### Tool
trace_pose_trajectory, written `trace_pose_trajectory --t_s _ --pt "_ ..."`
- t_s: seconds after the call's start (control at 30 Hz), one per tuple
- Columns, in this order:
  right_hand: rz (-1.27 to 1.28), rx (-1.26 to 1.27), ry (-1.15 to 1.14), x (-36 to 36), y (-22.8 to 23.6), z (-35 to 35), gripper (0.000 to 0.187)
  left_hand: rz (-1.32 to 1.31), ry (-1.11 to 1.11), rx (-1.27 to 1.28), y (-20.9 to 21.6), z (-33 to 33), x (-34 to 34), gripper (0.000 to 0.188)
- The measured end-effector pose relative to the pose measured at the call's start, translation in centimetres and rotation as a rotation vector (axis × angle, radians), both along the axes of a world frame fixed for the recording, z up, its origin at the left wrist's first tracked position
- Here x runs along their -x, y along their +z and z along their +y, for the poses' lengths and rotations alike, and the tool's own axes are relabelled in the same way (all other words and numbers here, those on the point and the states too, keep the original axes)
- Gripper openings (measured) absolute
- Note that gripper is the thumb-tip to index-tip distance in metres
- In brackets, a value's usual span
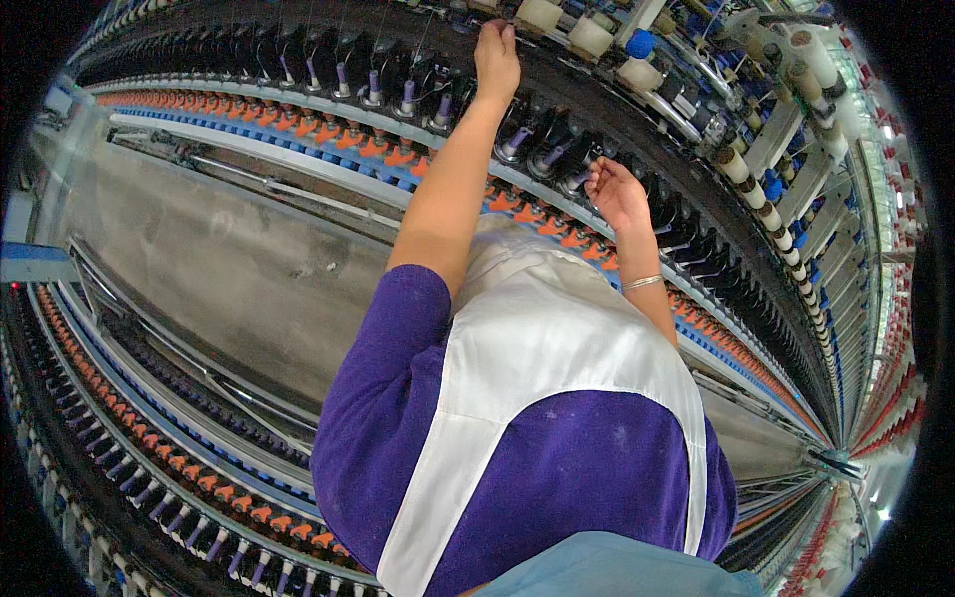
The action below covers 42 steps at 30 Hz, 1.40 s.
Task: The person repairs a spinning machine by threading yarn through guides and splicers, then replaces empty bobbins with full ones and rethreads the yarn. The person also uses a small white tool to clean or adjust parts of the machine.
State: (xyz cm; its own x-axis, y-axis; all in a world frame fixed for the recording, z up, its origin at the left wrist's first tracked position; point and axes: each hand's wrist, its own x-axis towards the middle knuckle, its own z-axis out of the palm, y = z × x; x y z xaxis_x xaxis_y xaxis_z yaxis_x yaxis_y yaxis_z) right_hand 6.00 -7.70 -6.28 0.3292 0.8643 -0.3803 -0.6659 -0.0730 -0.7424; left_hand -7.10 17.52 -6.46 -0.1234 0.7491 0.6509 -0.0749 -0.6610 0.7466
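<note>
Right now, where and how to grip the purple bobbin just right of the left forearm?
Probably the upper part of the purple bobbin, from the white apron side, pinching both flanks: it's slim, leans right in this view above a wider base, and black parts crowd behind.

Small, covered or cut

Whether the left hand (497,65) or the right hand (619,197) pinches anything is too small to tell. The left forearm (453,189) hides part of the purple spindles (408,97) below its hand. Just right of that hand the top edge cuts a white roller (538,12); far right of both hands red and white shapes (888,398) blur together.
</note>
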Motion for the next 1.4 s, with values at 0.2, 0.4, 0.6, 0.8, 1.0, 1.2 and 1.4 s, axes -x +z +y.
trace_pose_trajectory --t_s 0.2,0.4,0.6,0.8,1.0,1.2,1.4 --pt "0.023 0.053 -0.061 0.3 -0.1 0.2 0.015 0.210 0.215 0.201 2.7 -1.0 0.2 0.015" --pt "-0.046 -0.051 -0.159 -0.3 1.6 3.0 0.020 0.124 0.235 0.149 2.4 -3.7 0.4 0.023" --pt "0.193 -0.315 -0.402 -2.4 2.5 6.7 0.035 -0.468 -0.513 1.010 0.9 -3.7 0.3 0.048" --pt "0.293 -0.482 -0.422 -1.5 3.7 7.7 0.006 -0.903 -0.856 1.144 3.2 -0.7 0.2 0.006" --pt "-0.307 -0.133 0.002 -2.8 5.7 3.5 0.044 -0.405 -0.742 0.951 3.5 -3.3 2.8 0.029" --pt "-1.372 0.515 0.356 0.8 -3.4 -8.1 0.030 -0.068 -0.130 0.497 3.0 -2.9 3.1 0.028" --pt "-1.393 0.614 0.628 5.2 -7.7 -18.3 0.033 0.060 0.097 0.184 4.8 -2.7 1.8 0.021"
